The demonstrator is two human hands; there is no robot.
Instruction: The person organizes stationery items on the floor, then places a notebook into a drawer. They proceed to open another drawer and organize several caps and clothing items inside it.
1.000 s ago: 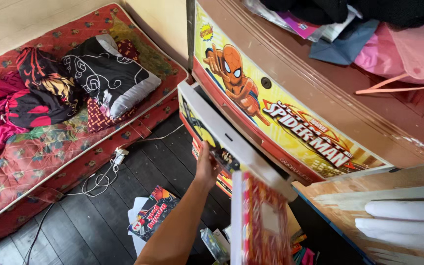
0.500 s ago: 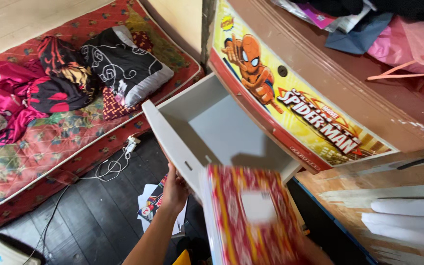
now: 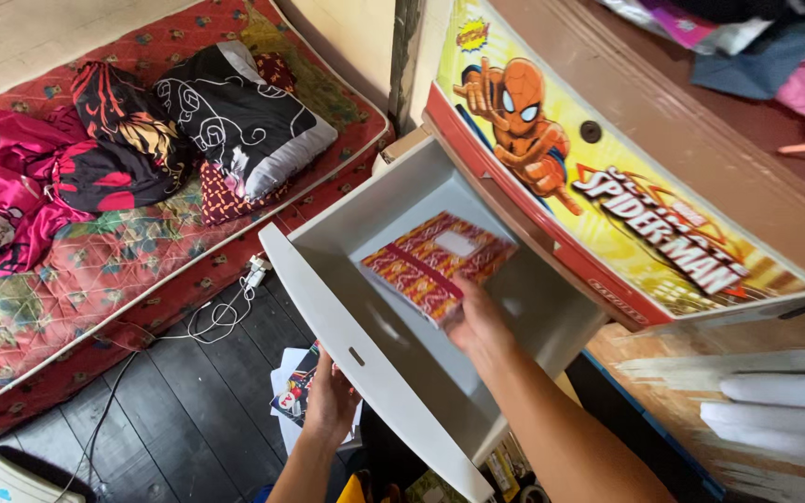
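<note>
At frame centre, your right hand (image 3: 479,321) grips a red patterned book (image 3: 432,264) by its near edge, inside the open white drawer (image 3: 365,359). Lower centre, your left hand (image 3: 330,402) clasps the drawer's front panel from beneath.

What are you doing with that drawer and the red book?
A person stands over a plastic dresser with its white drawer pulled out. The left hand holds the drawer's front from below. The right hand holds a red patterned book down inside the drawer, which looks otherwise empty. A mattress with pillows lies on the dark floor nearby.
</note>
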